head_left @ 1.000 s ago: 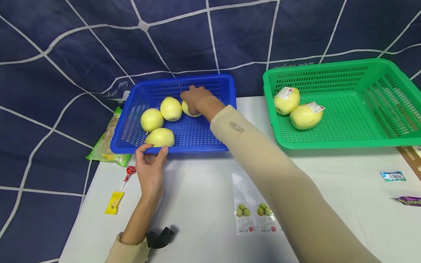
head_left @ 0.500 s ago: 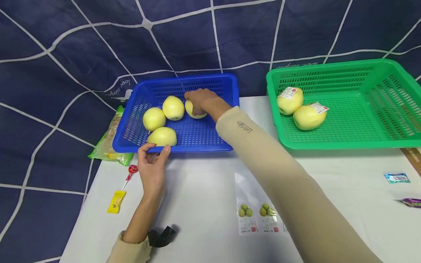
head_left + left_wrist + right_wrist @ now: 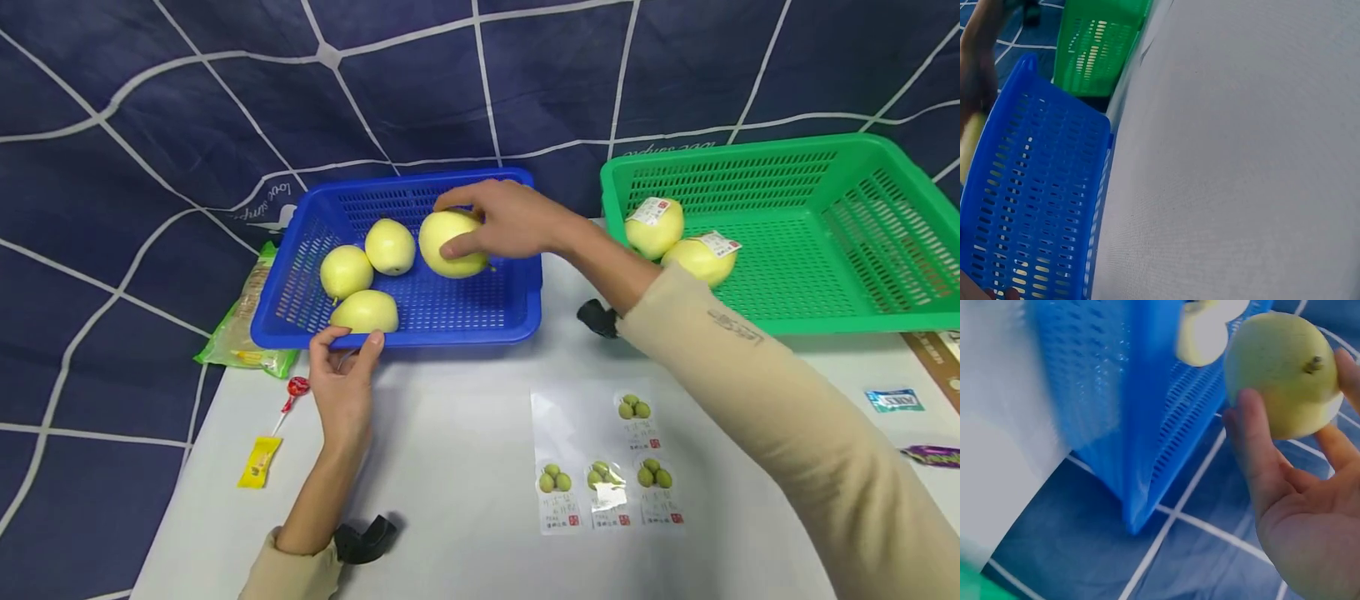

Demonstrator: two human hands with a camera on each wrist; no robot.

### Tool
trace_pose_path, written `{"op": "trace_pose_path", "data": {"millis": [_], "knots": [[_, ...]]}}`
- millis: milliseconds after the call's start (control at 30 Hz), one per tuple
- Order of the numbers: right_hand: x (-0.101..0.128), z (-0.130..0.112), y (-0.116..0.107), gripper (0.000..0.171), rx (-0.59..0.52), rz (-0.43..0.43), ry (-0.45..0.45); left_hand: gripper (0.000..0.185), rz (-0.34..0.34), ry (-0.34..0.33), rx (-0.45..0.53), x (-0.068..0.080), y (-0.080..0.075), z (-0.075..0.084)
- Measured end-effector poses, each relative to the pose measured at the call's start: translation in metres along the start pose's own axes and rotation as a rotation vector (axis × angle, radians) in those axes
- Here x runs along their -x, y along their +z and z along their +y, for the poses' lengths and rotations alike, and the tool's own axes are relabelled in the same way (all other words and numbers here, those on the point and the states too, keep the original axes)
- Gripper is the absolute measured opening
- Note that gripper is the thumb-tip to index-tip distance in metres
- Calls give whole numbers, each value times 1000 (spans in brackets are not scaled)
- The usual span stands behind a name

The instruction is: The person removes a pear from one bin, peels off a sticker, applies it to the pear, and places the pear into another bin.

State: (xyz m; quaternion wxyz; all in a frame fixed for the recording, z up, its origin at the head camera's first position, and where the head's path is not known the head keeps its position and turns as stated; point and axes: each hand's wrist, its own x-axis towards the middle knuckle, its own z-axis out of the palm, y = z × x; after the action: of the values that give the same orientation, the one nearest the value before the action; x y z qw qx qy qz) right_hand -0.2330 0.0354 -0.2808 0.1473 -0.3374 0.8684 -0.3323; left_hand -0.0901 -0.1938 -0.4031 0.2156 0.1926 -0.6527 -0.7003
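A yellow-green pear (image 3: 452, 242) is gripped by my right hand (image 3: 513, 218), raised over the right part of the blue basket (image 3: 465, 337). In the right wrist view the fingers and thumb curl round the pear (image 3: 1282, 375), its stem showing. My left hand (image 3: 343, 383) pinches the near rim of the blue basket between thumb and fingers. Just behind those fingers lies one pear (image 3: 366, 312); two more, a left pear (image 3: 347, 272) and a far pear (image 3: 390, 247), sit deeper in the basket. In the left wrist view only fingertips (image 3: 1011, 294) appear at the blue basket (image 3: 1041, 200).
To the right stands a green basket (image 3: 780, 325) with two labelled pears (image 3: 654, 227). A sheet of pear stickers (image 3: 585, 442) lies on the white table. A lollipop (image 3: 297, 387), yellow packet (image 3: 259, 462) and bagged food (image 3: 251, 325) are at left; small wrapped sweets (image 3: 895, 400) at right.
My right hand has lifted the pear from the basket floor and drawn it up and slightly right. More of the sticker sheet shows now. The left hand keeps its hold on the rim.
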Motion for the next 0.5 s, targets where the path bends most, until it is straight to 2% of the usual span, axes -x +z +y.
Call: {"op": "trace_pose_path", "data": {"millis": [267, 400, 500], "knots": [[95, 10, 10, 50, -223, 156, -66, 30, 3, 11, -9, 1, -1, -2], [142, 14, 26, 51, -375, 170, -11, 30, 0, 10, -11, 0, 1, -2], [170, 18, 39, 53, -429, 180, 48, 30, 1, 13, -4, -1, 1, -2]]}}
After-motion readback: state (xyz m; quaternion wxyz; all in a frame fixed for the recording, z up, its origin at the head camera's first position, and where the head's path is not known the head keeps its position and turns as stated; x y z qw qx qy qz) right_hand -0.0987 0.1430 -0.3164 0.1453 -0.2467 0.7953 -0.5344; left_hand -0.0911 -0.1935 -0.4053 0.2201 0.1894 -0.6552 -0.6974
